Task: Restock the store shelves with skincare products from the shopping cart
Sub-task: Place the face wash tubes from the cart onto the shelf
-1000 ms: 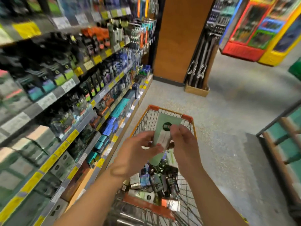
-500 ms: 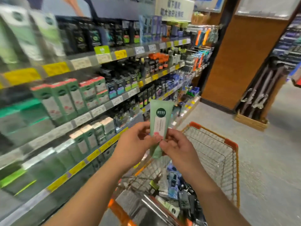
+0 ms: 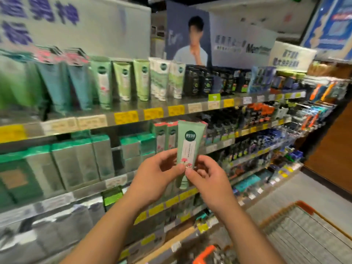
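A pale green skincare tube point(image 3: 188, 147) with a dark round logo, a white label and a pink flower stands upright, cap down, in front of the shelves. My left hand point(image 3: 158, 170) pinches its lower left side and my right hand point(image 3: 207, 174) pinches its lower right side. Matching green tubes point(image 3: 103, 80) stand on the top shelf point(image 3: 133, 109) at the upper left. The orange wire shopping cart point(image 3: 297, 227) sits at the lower right, below my right forearm; its contents are out of sight.
Shelves run along the left and recede to the right, filled with green boxes point(image 3: 80, 161), white tubes point(image 3: 162, 79) and dark bottles point(image 3: 198, 80). Yellow and white price tags line the shelf edges. A poster showing a person point(image 3: 190, 35) stands above. Grey floor point(image 3: 327, 189) lies right.
The view has swung up and left from the cart to the shelves. Both hands have lifted the green tube higher, still pinching it, and the cart now shows only at the lower right.
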Available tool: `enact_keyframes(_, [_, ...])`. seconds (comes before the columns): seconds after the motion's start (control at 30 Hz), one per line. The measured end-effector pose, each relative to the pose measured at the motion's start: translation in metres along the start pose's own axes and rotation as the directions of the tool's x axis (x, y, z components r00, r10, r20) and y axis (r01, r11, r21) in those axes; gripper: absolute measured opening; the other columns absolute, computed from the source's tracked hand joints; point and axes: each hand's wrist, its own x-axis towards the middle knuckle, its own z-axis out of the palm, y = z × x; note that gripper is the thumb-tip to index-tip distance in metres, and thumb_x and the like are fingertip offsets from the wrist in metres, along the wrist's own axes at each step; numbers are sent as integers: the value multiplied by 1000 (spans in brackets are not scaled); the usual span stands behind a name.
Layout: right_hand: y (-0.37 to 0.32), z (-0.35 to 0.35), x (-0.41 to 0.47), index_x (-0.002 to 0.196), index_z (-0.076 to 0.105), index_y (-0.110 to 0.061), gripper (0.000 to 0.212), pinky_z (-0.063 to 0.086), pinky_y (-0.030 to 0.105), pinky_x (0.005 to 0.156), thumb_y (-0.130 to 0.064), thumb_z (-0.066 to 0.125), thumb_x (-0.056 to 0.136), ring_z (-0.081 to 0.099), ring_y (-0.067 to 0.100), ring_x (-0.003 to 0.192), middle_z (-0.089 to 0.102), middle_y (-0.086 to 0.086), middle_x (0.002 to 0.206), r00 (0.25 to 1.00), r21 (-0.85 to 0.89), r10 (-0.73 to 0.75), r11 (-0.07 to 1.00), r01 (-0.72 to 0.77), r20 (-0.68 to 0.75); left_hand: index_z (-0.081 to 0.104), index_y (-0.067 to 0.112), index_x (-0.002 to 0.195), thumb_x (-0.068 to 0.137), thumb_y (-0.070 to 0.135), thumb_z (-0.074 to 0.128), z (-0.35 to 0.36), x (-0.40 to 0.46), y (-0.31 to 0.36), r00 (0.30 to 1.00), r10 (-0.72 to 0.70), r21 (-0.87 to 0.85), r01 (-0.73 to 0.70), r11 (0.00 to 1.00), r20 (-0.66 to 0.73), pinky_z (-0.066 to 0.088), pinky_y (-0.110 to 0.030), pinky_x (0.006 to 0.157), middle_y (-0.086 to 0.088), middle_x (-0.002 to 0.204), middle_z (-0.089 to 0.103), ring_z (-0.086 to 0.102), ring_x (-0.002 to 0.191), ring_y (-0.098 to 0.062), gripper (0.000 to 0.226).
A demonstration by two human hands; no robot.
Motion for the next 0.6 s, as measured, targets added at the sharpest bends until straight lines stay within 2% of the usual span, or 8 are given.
enact_keyframes(0.1, [-12,47,29,96,72,-53,40,58,47,83,-13,75,93,69,22,86,77,-5,100,999,-18,-45,999,45,26,72,31,124,92,11,75,-52,8,0,999,-2,18,3,1000,-48,56,-46,102,13,112,78,73,107,-10,38])
enact_keyframes(0.23, [-22,102,65,100,74,-45,33,58,51,88,-14,77,91,69,22,87,77,-6,100,995,-32,-91,995,93,37,73,34,120,90,16,78,-111,22,1,993,34,73,-26,997,-117,54,-44,104,15,110,78,72,107,-6,35])
enact_keyframes(0.33, [-28,128,88,111,72,-32,25,57,53,94,-19,77,91,69,31,101,76,-7,106,992,-31,-107,994,109,63,74,40,120,83,33,76,-141,34,5,984,57,138,-34,990,-169,55,-45,101,18,109,77,73,105,-5,37])
enact_keyframes(0.43, [-38,146,110,117,71,-27,42,56,53,95,-41,78,79,70,29,103,76,-7,109,990,-25,-125,992,126,62,72,48,115,87,30,77,-161,47,11,976,83,177,-47,983,-202,56,-43,100,19,106,77,73,103,-3,34])
enact_keyframes(0.5, [-44,153,127,117,71,-27,39,56,53,96,-39,78,81,70,28,103,77,-7,109,987,-41,-137,989,141,80,70,53,116,91,29,78,-172,55,17,966,118,252,-58,966,-231,57,-36,98,22,103,77,72,99,3,36])
enact_keyframes(0.6, [-51,161,152,112,72,-28,26,55,53,97,-24,80,87,70,25,103,77,-7,107,981,-44,-163,985,168,101,69,53,120,91,33,78,-186,67,27,958,148,378,-46,924,-247,54,-15,86,28,95,75,67,90,16,36])
